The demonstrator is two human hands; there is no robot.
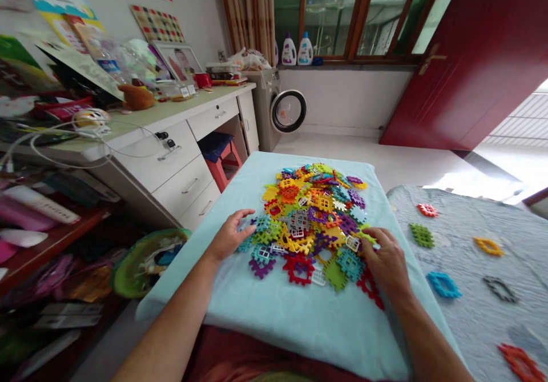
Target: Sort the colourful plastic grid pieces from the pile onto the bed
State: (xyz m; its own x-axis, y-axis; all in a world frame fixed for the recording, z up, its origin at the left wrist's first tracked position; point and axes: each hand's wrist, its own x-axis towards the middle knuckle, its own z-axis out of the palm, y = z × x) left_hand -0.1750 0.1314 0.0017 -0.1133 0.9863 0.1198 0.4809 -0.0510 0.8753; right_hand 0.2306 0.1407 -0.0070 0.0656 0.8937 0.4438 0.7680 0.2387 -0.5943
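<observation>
A heap of colourful plastic interlocking pieces [317,216] lies on a table with a light blue cloth [265,313]. At the heap's left edge is my left hand [231,234], its thumb and fingers apart beside a teal piece [262,222], with nothing held. My right hand [385,257] rests at the right edge, fingers bent down near a lime green piece [367,236]; its fingertips are partly hidden, so a grip cannot be made out. A dark red piece [370,288] lies beside that hand, and a red square frame [298,269] lies at the near edge.
On the right, a grey-blue cloth surface [462,313] holds several separate pieces, among them a blue frame [444,285]. A cluttered desk [171,120] stands at the left, above a green basket [124,270]. Behind are an open-doored washing machine [268,108] and a red stool [225,162].
</observation>
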